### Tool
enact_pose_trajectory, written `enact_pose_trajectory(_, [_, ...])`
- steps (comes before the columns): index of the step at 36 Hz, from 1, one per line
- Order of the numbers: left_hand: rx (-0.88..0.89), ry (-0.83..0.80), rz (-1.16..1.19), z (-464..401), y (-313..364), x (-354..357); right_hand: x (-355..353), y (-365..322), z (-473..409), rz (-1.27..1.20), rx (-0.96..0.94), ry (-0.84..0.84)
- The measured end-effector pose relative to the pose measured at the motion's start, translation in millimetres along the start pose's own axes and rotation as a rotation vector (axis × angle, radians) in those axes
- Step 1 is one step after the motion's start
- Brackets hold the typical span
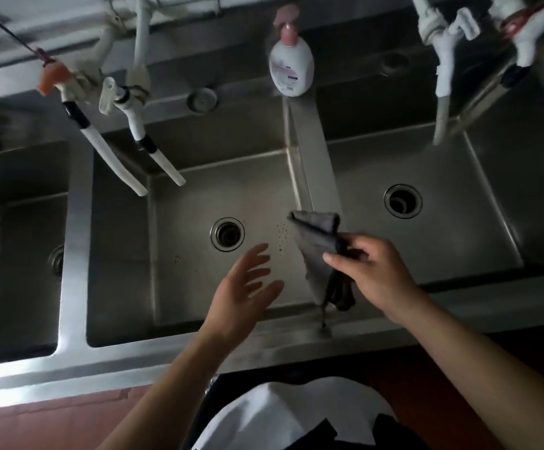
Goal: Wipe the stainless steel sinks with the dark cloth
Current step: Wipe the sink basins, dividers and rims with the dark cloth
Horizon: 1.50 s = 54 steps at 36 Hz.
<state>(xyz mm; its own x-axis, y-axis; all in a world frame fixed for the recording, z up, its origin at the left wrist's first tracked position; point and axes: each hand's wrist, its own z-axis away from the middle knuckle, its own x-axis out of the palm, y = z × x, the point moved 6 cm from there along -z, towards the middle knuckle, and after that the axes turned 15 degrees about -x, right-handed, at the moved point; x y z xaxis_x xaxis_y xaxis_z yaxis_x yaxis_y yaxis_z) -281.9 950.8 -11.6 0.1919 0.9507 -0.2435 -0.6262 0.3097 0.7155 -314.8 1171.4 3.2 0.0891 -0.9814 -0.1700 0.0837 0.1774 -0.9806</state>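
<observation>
— Where's the cloth [321,251] now?

— Hanging from the right hand [373,271], pinched between thumb and fingers [358,245] above the divider between the middle sink [199,203] and the right sink [452,228]. The left hand [243,289] hovers over the middle basin, fingers spread, holding nothing.

— How will it handle?

— Soft and light, I'd guess, draping limp. Better bunched into the palm than held by an edge, so it presses flat on slick steel.

Middle sink [192,203] between left sink [21,254] and right sink [459,222]; soap bottle [291,64] behind on divider; cloth [321,254] in right hand [374,271], left hand [244,293] beside it.
</observation>
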Motion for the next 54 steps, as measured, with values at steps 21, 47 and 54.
enact_pose_trajectory(21, [-0.400, 0.162, 0.350, -166.6, -62.3, -32.7, 89.9, 48.1, -149.8, 0.512, -0.056, -0.274])
enact_pose_trajectory(47, [-0.262, 0.318, -0.958, -413.3, -132.5, -20.8, 59.5, 114.1, -237.7, 1.261, -0.155, -0.210])
enact_pose_trajectory(54, [0.281, 0.123, -1.191, -376.9, -155.9, 21.2, 61.6, 110.9, -237.8, 1.276, -0.205, -0.198])
